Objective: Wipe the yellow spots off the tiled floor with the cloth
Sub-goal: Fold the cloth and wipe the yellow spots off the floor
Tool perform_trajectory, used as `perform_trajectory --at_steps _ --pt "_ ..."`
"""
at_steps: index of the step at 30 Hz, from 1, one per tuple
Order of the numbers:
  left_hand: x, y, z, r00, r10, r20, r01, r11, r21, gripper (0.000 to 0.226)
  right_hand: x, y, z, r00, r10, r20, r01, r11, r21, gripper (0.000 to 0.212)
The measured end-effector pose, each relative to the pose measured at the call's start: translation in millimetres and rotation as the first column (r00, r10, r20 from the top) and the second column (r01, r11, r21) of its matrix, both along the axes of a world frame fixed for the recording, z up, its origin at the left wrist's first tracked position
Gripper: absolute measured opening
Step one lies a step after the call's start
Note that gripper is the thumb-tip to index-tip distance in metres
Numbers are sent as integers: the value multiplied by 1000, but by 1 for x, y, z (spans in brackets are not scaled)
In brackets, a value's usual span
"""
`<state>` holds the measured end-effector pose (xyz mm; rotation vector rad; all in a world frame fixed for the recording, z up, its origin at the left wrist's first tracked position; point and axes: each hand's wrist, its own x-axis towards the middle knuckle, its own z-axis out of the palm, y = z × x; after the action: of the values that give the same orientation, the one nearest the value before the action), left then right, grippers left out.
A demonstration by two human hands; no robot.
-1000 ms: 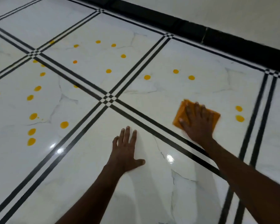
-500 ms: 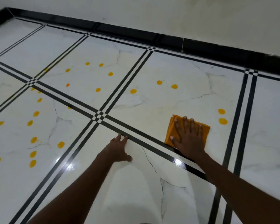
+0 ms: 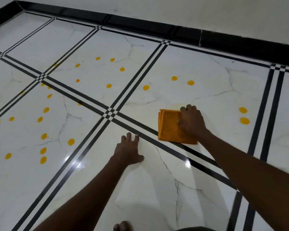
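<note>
On the white tiled floor [image 3: 207, 90], just past a black double stripe [image 3: 145, 135], the right hand [image 3: 193, 121] is resting on the right part of a folded orange cloth [image 3: 169, 126], its fingers [image 3: 188, 108] bent down over the cloth's far edge. Nearer the person, the left hand [image 3: 128, 151] is lying on the tile with its fingers [image 3: 129, 136] slightly spread and holding nothing. Yellow spots are lying all around: two [image 3: 244, 115] just right of the cloth, three [image 3: 174, 78] beyond it, and many more [image 3: 43, 136] scattered across the tiles to the left.
</note>
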<state>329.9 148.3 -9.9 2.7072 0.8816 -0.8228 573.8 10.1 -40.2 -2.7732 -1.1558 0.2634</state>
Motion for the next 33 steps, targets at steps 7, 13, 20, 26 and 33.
perform_trajectory --at_steps 7,13,20,26,33 --pt "11 5 3 999 38 12 -37 999 -16 91 20 -7 35 869 -121 -479 161 986 43 15" --pt "24 21 4 979 179 101 -168 980 -105 60 29 -23 109 930 -13 -368 136 940 312 26" --pt "31 21 2 951 237 199 -237 971 -24 36 -32 -13 55 911 175 -373 -145 984 106 19" --pt "26 15 -13 950 130 286 -169 979 116 40 -51 -8 -1 999 14 46 -25 968 249 9" --pt "31 11 -22 974 71 215 -88 993 73 77 -83 7 -44 971 198 135 -212 973 92 65"
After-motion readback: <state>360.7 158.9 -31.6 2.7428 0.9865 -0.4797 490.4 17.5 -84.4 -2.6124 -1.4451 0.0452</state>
